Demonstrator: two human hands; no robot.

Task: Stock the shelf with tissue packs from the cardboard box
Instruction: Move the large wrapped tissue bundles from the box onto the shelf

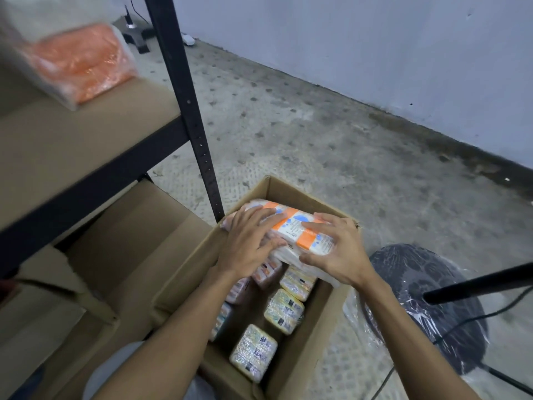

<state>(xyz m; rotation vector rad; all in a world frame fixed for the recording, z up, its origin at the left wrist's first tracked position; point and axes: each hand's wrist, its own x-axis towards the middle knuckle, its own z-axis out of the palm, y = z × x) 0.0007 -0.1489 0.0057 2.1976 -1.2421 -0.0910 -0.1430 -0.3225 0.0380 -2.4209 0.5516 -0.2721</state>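
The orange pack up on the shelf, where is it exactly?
In the head view, the orange pack lies at the top left on the shelf, left of the black post, above and left of the box.

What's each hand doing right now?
Left hand: closed on the orange-and-white plastic-wrapped tissue pack.
Right hand: gripping the same pack's other end.

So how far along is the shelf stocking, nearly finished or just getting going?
Early, it seems. Done: one orange pack already lies on the shelf. In hand: the left hand and right hand grip an orange-and-white tissue pack at the top of the cardboard box. Left: several wrapped packs still sit in the box.
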